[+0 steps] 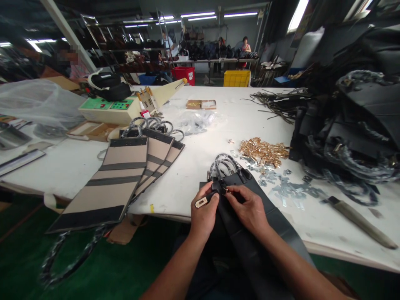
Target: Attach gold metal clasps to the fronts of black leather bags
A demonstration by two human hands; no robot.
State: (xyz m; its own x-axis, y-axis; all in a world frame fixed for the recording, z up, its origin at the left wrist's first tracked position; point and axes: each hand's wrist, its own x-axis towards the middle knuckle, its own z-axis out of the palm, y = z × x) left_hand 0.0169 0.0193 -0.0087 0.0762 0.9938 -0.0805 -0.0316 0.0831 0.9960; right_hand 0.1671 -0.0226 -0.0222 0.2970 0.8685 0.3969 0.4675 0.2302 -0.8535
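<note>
A black bag piece with plastic-wrapped handles lies over the table's front edge. My left hand is closed on a black strap that bears a gold metal plate with a slot. Close beside it, my right hand pinches a small gold fitting at the strap's other part, near the bag's top edge. Beyond the right hand lie a pile of gold fittings and scattered silver metal plates on the white table.
Beige and black bag panels overhang the table at left, near a green-topped machine. A long tool with a drab handle lies at right. Black bags are heaped behind it. Small boxes sit farther back. People are in the background.
</note>
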